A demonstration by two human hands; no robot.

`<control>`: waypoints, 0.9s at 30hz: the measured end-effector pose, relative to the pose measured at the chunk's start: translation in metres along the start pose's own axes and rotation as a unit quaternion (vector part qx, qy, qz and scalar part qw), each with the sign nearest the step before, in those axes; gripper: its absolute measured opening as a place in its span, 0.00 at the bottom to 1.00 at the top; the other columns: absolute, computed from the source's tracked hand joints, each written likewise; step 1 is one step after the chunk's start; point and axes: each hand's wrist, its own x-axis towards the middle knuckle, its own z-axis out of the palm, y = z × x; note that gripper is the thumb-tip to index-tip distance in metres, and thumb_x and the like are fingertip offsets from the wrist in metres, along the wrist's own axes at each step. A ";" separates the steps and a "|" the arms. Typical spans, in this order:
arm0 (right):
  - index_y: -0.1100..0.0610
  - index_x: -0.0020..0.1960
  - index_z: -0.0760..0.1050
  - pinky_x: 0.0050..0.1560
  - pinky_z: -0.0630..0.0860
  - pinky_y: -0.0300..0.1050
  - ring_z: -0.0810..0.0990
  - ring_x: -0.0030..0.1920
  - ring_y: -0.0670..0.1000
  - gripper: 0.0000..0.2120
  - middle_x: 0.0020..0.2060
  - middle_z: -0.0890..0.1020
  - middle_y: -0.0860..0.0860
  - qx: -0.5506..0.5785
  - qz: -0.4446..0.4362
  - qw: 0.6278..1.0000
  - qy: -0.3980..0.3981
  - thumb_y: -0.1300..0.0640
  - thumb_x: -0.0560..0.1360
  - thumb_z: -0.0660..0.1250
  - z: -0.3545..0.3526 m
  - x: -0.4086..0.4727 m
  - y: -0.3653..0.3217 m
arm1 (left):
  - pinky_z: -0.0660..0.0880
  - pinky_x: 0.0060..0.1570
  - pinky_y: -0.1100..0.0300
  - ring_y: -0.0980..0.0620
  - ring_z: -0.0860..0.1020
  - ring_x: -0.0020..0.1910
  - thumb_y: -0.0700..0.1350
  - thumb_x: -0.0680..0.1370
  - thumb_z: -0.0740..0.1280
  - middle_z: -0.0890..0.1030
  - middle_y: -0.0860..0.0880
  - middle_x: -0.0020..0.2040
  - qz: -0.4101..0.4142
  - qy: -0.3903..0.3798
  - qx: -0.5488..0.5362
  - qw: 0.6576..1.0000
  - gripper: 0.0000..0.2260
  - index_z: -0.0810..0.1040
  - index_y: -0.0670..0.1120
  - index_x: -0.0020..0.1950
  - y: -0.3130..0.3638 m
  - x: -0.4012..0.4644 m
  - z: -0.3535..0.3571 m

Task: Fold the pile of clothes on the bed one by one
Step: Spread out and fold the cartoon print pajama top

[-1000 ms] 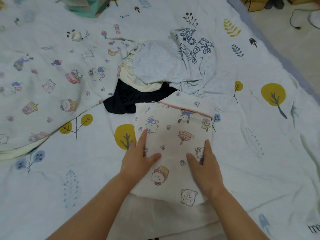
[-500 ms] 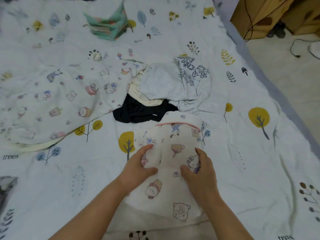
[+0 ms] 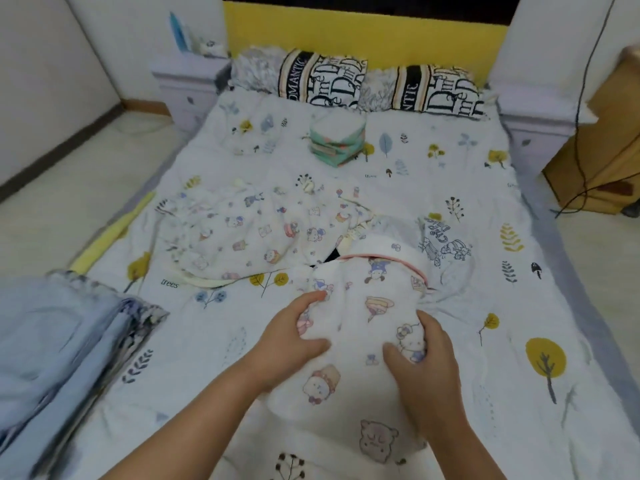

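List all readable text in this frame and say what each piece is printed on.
"trees": on the bed sheet, near the cartoon-print blanket.
"OMANTIC": left pillow, on its black stripe; start cut off.
"NTIC": right pillow, on its stripe; only the end shows.
Large ornate letters, a "D" among them, on both pillows: no whole words readable.
Lettering on the grey cartoon shirt: upside down and blurred, unreadable.

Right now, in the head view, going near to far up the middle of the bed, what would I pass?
Cartoon-print garment held by both hands → unfolded pile → green folded stack → pillows → yellow headboard.
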 end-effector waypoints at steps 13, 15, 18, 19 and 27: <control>0.50 0.67 0.67 0.39 0.68 0.23 0.73 0.47 0.34 0.26 0.58 0.73 0.48 0.026 -0.091 0.991 -0.092 0.61 0.72 0.69 0.109 -0.040 -0.118 | 0.63 0.46 0.85 0.74 0.68 0.53 0.36 0.70 0.71 0.69 0.63 0.60 0.024 0.131 -0.050 0.990 0.26 0.70 0.62 0.59 0.004 -0.073 -0.159; 0.49 0.67 0.67 0.40 0.67 0.25 0.74 0.49 0.38 0.26 0.57 0.72 0.48 0.024 -0.100 0.990 -0.094 0.60 0.72 0.69 0.140 -0.050 -0.133 | 0.64 0.44 0.85 0.74 0.67 0.54 0.36 0.70 0.71 0.70 0.61 0.61 0.022 0.142 -0.047 0.989 0.27 0.71 0.60 0.61 -0.007 -0.081 -0.191; 0.49 0.66 0.67 0.42 0.67 0.26 0.74 0.50 0.41 0.26 0.57 0.71 0.47 0.022 -0.109 0.989 -0.100 0.60 0.71 0.69 0.191 -0.067 -0.154 | 0.63 0.45 0.85 0.76 0.68 0.53 0.35 0.70 0.71 0.71 0.62 0.61 0.023 0.152 -0.042 0.987 0.27 0.71 0.58 0.62 -0.027 -0.095 -0.244; 0.49 0.66 0.67 0.41 0.67 0.24 0.74 0.49 0.39 0.25 0.57 0.71 0.47 0.025 -0.106 0.989 -0.102 0.60 0.71 0.69 0.209 -0.073 -0.161 | 0.63 0.45 0.85 0.78 0.67 0.52 0.35 0.71 0.71 0.70 0.65 0.59 0.021 0.154 -0.041 0.987 0.26 0.70 0.58 0.62 -0.033 -0.099 -0.262; 0.49 0.67 0.67 0.51 0.70 0.34 0.74 0.56 0.46 0.26 0.60 0.72 0.48 0.042 -0.088 0.987 -0.125 0.60 0.71 0.69 0.346 -0.109 -0.194 | 0.67 0.55 0.74 0.66 0.72 0.57 0.36 0.70 0.72 0.67 0.72 0.56 -0.010 0.162 -0.008 0.987 0.26 0.71 0.63 0.58 -0.088 -0.123 -0.392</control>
